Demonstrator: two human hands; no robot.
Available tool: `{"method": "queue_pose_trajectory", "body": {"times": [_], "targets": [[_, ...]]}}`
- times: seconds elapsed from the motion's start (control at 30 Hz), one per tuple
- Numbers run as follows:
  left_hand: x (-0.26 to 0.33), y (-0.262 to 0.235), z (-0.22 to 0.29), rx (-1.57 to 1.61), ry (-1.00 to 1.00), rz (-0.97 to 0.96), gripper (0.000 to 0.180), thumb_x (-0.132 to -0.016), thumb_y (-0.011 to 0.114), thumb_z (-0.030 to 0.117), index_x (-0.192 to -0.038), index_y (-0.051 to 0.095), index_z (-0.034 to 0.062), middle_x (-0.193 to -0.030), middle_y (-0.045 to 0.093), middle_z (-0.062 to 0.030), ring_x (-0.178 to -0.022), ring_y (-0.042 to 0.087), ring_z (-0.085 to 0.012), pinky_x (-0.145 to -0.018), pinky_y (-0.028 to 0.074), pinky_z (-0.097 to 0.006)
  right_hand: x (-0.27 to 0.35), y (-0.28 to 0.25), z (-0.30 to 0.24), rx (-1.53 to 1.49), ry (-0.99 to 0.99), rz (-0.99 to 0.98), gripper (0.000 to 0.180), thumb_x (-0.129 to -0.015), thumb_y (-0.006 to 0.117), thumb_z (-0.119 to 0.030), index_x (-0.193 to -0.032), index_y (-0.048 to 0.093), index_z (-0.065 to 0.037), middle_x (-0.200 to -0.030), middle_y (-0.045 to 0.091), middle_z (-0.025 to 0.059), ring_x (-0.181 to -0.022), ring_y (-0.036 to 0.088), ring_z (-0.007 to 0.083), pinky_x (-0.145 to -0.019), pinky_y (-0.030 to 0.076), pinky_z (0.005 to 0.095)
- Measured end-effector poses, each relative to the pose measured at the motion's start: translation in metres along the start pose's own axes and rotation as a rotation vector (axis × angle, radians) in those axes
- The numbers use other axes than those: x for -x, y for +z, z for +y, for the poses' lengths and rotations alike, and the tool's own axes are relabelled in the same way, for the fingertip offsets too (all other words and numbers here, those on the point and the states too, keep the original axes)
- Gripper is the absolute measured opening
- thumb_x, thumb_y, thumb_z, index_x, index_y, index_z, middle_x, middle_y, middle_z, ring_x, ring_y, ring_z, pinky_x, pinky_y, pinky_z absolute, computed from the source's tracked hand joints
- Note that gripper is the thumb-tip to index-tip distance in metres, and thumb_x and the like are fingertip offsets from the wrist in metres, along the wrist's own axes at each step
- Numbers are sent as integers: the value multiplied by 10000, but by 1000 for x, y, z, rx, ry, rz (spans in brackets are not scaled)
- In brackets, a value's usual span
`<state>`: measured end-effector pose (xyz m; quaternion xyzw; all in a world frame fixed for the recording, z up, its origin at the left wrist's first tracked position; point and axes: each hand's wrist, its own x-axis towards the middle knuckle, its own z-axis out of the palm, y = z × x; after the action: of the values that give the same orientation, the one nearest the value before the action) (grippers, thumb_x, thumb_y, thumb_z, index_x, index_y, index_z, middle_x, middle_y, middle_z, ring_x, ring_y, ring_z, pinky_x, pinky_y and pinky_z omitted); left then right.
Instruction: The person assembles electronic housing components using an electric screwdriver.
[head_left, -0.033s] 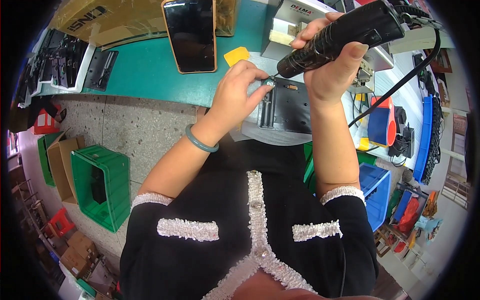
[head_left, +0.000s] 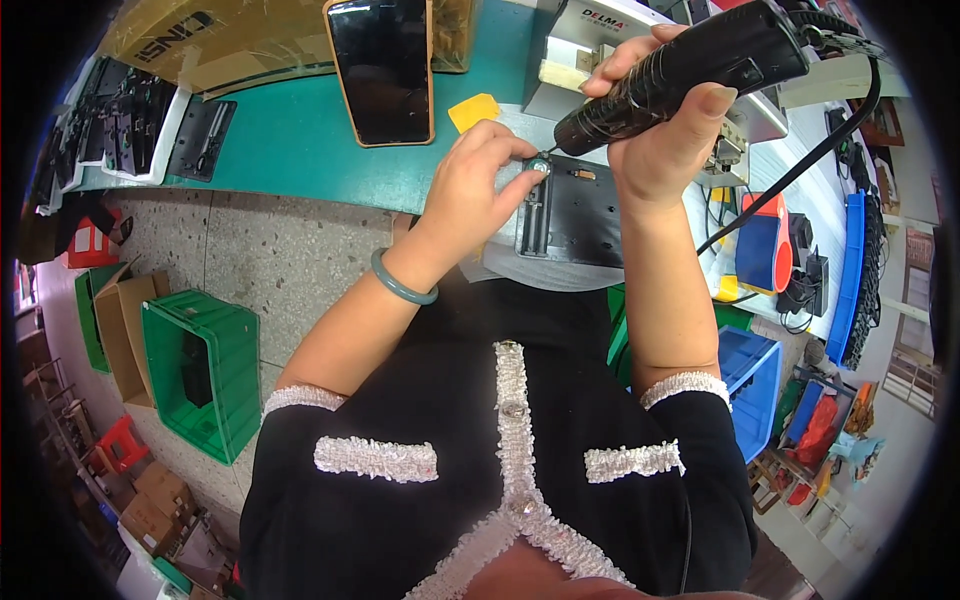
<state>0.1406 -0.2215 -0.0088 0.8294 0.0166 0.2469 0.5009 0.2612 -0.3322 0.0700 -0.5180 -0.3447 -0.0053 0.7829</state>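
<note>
My right hand (head_left: 655, 125) is wrapped round a black electric screwdriver (head_left: 690, 72) with clear tape on its body. The tool slants down to the left, and its thin bit ends by the top left corner of a black plastic panel (head_left: 590, 222). At that same corner, the thumb and forefinger of my left hand (head_left: 478, 180) pinch a small green part (head_left: 540, 165), perhaps a circuit board, which the fingertips partly cover. Whether the bit touches a screw is too small to make out. A raised channel runs along the panel's left side.
A smartphone (head_left: 382, 75) and a yellow paper piece (head_left: 474, 112) lie on the green table (head_left: 270, 140). Behind the screwdriver stands a pale metal box (head_left: 560, 60). The tool's black cable (head_left: 800, 165) loops down on the right. Green (head_left: 205, 375) and blue crates (head_left: 752, 380) stand below.
</note>
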Motion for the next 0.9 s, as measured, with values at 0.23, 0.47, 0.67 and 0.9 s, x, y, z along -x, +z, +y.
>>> {"method": "queue_pose_trajectory", "body": {"times": [0.23, 0.47, 0.67, 0.9], "targets": [[0, -3, -1, -53, 4, -38, 207, -772, 731, 81, -949, 659, 0, -932, 595, -88, -843, 592, -224, -731, 491, -295, 2, 1, 5, 14, -7, 1, 750, -805, 534, -735, -1114, 491, -54, -790, 585, 122, -655, 616, 202, -632, 516, 296], [0, -3, -1, -59, 13, -32, 208, -769, 730, 74, -952, 663, 1, -926, 601, -86, -841, 594, -227, -728, 490, -297, 3, 0, 5, 45, -14, -29, 740, -816, 531, -725, -1110, 501, -47, -787, 593, 120, -659, 622, 201, -637, 518, 294], [0, -2, -1, -70, 18, -25, 204, -768, 731, 74, -948, 670, 0, -920, 608, -85, -842, 593, -228, -723, 487, -299, 2, 0, 6, 28, 5, -9, 748, -811, 528, -732, -1115, 506, -48, -792, 593, 119, -659, 621, 201, -634, 515, 295], [-1, -2, -2, -87, 53, -15, 189, -760, 733, 73, -923, 674, -4, -906, 615, -92, -844, 596, -245, -733, 483, -314, 3, -1, 8, -31, 33, -26, 769, -793, 529, -751, -1119, 503, -55, -796, 590, 112, -664, 620, 204, -636, 519, 300]]}}
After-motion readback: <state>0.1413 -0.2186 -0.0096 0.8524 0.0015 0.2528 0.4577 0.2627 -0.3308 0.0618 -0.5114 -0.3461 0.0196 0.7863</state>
